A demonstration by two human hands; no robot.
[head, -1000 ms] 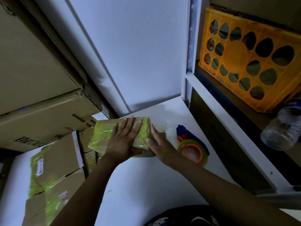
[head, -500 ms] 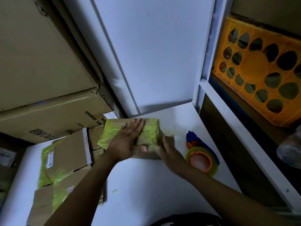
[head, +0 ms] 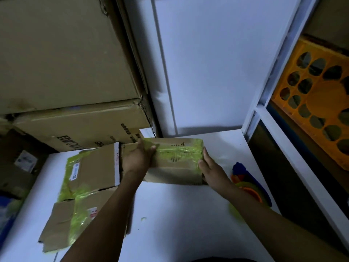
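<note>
The left hand (head: 138, 160) gripped the left end of the one taped box (head: 175, 161), thumb hooked over its top. The right hand (head: 213, 172) pressed flat, fingers straight, against the right end. The box was held between both hands over the white table (head: 170, 224). Two taped parcels (head: 90, 169) lay at its eight o'clock, two large cartons (head: 75, 125) at ten, one tape roll (head: 252, 192) at four and one orange crate (head: 317, 118) at two.
</note>
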